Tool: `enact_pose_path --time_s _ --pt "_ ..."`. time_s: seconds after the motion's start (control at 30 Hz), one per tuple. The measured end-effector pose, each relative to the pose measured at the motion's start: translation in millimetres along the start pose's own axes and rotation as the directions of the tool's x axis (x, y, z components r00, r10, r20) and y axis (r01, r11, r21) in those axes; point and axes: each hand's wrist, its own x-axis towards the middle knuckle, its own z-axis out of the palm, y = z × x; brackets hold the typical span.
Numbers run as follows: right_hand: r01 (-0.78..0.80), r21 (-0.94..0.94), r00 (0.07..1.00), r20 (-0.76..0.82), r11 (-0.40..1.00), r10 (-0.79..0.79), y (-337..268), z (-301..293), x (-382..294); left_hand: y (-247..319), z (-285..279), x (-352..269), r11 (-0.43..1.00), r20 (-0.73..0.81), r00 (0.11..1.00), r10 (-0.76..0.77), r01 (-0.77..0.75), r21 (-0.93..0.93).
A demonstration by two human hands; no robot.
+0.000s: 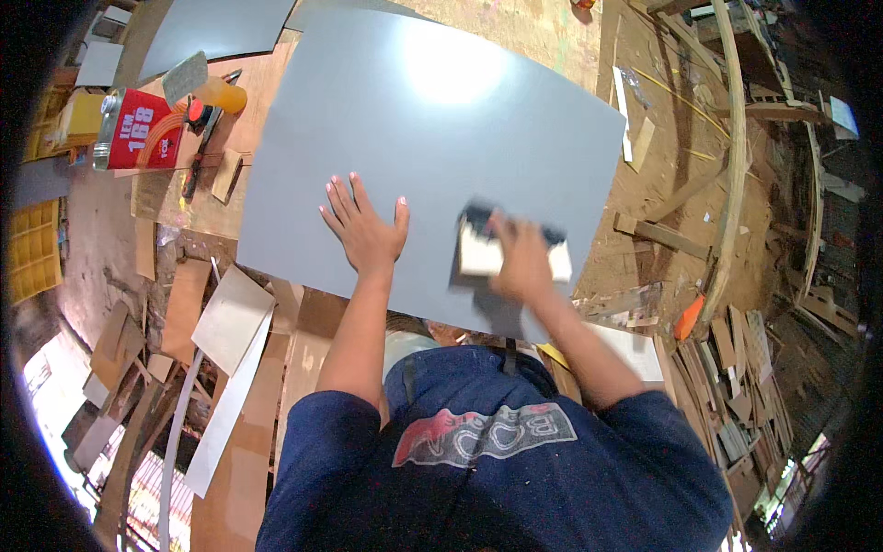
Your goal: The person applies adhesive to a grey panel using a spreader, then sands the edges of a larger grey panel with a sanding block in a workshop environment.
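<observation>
A large grey laminate-like sheet (pixel 428 152) lies on a wooden work surface before me, with a bright glare near its far edge. My left hand (pixel 369 231) rests palm down on the sheet, fingers spread, holding nothing. To its right, my right hand (pixel 524 259) grips a pale wooden block (pixel 481 254) with a dark, blurred strip along its far side; its exact kind cannot be told. The block is over the sheet near the near right edge and casts a shadow there. Both the right hand and the block look blurred.
At the left are a red metal can (pixel 146 131), an orange-yellow container (pixel 227 95), a dark-handled tool (pixel 193 176) and a small wood piece (pixel 226 176). Another grey sheet (pixel 214 27) lies at the back left. Board offcuts (pixel 234 310) stand lower left; wood scraps (pixel 738 366) are piled right.
</observation>
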Motion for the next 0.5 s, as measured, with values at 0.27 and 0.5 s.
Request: enact_pose_path --time_s 0.27,0.5 --pt "0.288 0.104 0.94 -0.22 0.952 -0.26 -41 62 -68 6 -1 6 0.999 -0.005 1.0 0.013 -0.013 -0.04" --pt "0.196 -0.078 0.873 -0.44 0.977 -0.21 -43 -16 126 -4 3 2 0.994 -0.015 1.0 0.01 -0.012 -0.107"
